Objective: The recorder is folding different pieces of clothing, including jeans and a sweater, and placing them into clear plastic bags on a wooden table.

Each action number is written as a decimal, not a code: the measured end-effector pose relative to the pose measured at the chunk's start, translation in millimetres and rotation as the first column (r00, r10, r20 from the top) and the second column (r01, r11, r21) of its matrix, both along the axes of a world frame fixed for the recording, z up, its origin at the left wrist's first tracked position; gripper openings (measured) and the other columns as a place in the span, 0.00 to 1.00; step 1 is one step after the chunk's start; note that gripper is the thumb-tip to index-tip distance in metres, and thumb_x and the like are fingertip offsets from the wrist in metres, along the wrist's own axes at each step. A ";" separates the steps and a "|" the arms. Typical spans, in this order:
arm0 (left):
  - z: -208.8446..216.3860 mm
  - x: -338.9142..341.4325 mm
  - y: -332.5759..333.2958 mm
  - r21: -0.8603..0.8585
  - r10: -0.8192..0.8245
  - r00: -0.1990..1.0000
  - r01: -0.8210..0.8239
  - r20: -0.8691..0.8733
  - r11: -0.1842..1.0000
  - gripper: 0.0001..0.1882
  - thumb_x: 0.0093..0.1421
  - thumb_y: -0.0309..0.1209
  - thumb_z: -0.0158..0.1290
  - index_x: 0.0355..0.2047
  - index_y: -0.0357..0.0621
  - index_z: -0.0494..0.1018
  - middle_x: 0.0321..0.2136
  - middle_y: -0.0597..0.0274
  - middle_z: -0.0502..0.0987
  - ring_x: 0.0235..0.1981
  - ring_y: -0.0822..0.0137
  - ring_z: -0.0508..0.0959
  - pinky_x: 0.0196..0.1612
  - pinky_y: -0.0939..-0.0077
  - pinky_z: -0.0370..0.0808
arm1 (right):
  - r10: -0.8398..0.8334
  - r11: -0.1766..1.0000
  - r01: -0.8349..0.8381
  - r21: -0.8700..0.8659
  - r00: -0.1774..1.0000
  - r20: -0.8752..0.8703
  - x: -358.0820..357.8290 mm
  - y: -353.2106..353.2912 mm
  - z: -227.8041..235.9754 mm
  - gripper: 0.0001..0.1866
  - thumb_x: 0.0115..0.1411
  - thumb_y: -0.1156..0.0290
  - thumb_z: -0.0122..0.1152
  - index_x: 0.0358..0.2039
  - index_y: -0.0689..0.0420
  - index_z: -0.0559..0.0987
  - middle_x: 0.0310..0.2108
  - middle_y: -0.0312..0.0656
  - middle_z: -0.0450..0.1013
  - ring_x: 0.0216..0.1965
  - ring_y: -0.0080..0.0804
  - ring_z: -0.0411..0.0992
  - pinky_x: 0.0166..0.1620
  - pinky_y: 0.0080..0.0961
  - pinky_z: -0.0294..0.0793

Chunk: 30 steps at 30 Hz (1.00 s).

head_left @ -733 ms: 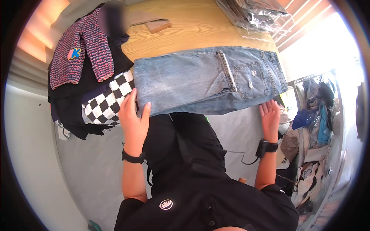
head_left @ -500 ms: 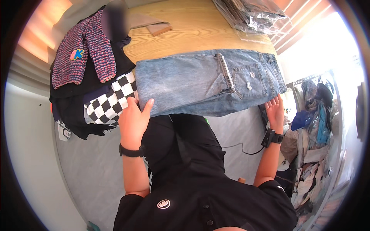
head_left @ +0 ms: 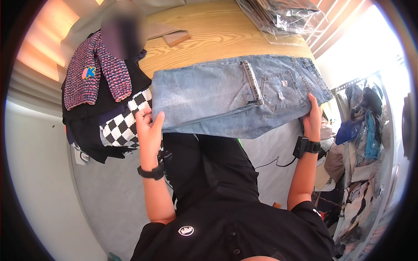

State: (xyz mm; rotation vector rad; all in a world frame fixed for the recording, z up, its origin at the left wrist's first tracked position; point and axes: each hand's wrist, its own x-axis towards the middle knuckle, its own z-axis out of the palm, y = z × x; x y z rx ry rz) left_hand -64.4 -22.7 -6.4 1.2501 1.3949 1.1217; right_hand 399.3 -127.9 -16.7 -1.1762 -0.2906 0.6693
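Folded blue jeans (head_left: 204, 93) lie across the near part of the table, with a back pocket and frayed white patches toward the right. Their near edge hangs past the table edge. My left hand (head_left: 149, 132) is at the near left corner, its thumb over the denim and its fingers curled by the left edge. At the waistband end, my right hand (head_left: 312, 119) grips the jeans, thumb on top and the other fingers mostly hidden. Just left of my left hand sits a black-and-white checkered garment (head_left: 119, 128).
A knitted pink-and-navy garment (head_left: 82, 89) tops a pile of dark clothes at left. Behind are a beige folded piece (head_left: 170, 34) and clear plastic packages (head_left: 291, 19). At right, a rack (head_left: 365, 130) holds bagged clothing. A cable (head_left: 278, 163) crosses below the table.
My right hand, earlier with fingers spread at the jeans' near edge, now has its thumb over the denim. The right end of the jeans has shifted outward and nearer. My left hand stays at its corner.
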 end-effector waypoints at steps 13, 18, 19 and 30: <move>-31.0 26.8 54.4 0.250 -0.065 0.995 0.081 -0.071 0.965 0.19 0.59 0.25 0.53 0.50 0.33 0.67 0.45 0.50 0.74 0.53 0.60 0.71 0.51 0.75 0.70 | -0.185 0.983 0.184 0.015 0.981 0.057 28.4 10.3 -12.9 0.19 0.51 0.80 0.63 0.44 0.65 0.73 0.42 0.44 0.73 0.41 0.35 0.73 0.46 0.28 0.73; -28.9 25.0 53.5 0.248 -0.024 0.976 0.079 -0.219 0.966 0.19 0.58 0.27 0.51 0.51 0.48 0.72 0.26 0.57 0.77 0.18 0.74 0.64 0.26 0.76 0.66 | -0.205 0.978 0.182 0.097 0.911 0.357 -18.2 29.2 41.0 0.23 0.52 0.84 0.60 0.50 0.66 0.68 0.46 0.44 0.71 0.45 0.32 0.71 0.51 0.26 0.68; -26.5 26.4 53.9 0.249 -0.016 0.977 0.070 -0.211 0.966 0.19 0.58 0.27 0.51 0.51 0.48 0.72 0.26 0.57 0.77 0.18 0.74 0.64 0.26 0.76 0.66 | -0.199 0.980 0.175 0.099 0.910 0.364 -23.5 32.8 47.6 0.23 0.52 0.84 0.60 0.50 0.66 0.68 0.46 0.44 0.71 0.45 0.32 0.71 0.51 0.26 0.68; -34.9 16.3 60.8 0.190 -0.215 0.976 0.203 0.042 0.961 0.23 0.57 0.19 0.44 0.54 0.42 0.68 0.45 0.54 0.75 0.35 0.70 0.74 0.41 0.78 0.69 | -0.018 0.975 -0.223 0.017 -0.001 1.000 -225.4 96.0 78.6 0.28 0.47 0.85 0.51 0.52 0.58 0.70 0.54 0.47 0.68 0.56 0.46 0.64 0.57 0.40 0.63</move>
